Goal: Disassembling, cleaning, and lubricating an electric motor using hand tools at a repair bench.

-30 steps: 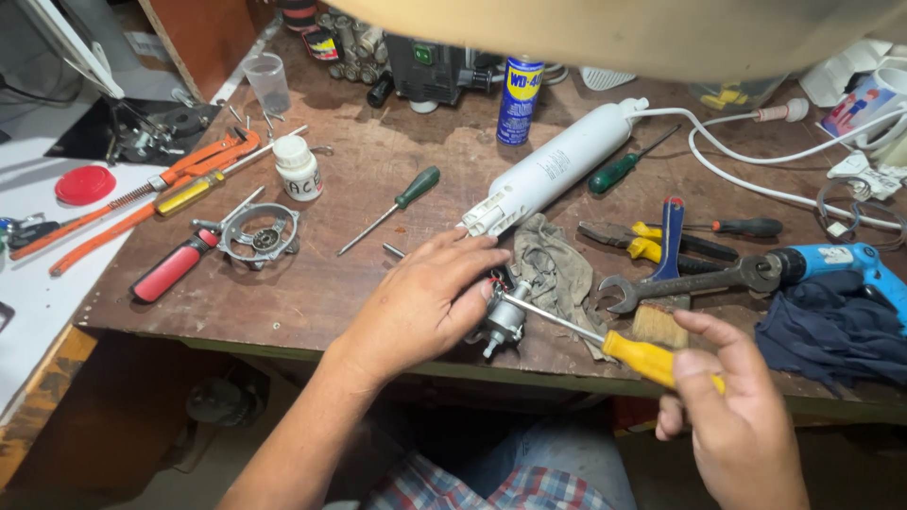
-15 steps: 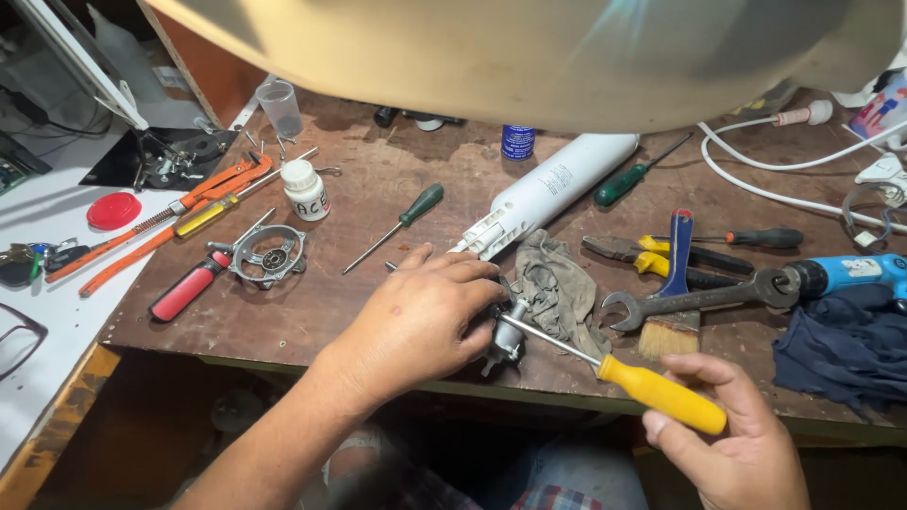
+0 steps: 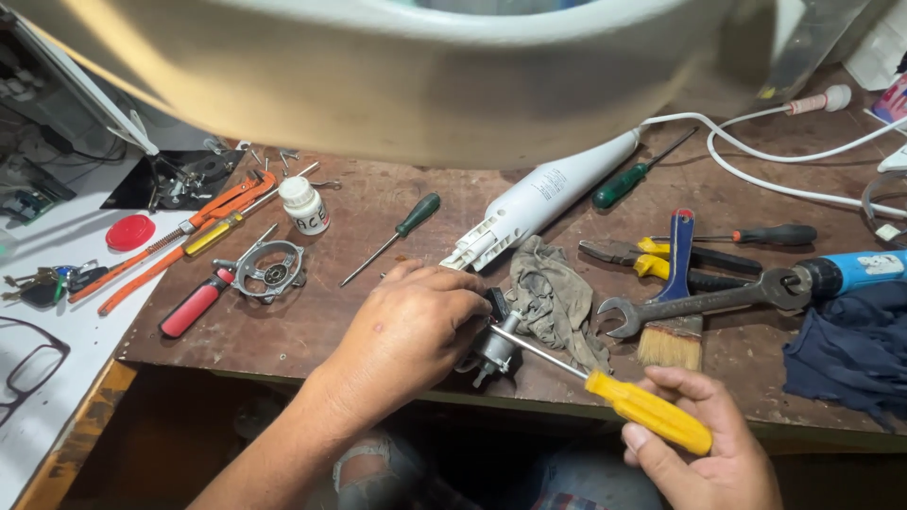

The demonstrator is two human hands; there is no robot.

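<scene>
worn wooden tabletop [image 3: 378, 203] carries scattered tools. left hand [image 3: 411, 331] is clenched over a small metal motor part [image 3: 493, 351] at the near edge; right hand [image 3: 704, 449] grasps a yellow-handled screwdriver [image 3: 647, 413], tip against that part, grey rag [image 3: 553, 293] just beyond.

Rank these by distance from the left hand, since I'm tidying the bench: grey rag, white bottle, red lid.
1. Grey rag: just right of the left hand.
2. White bottle: up and to its left.
3. Red lid: far left, on the white surface.
</scene>
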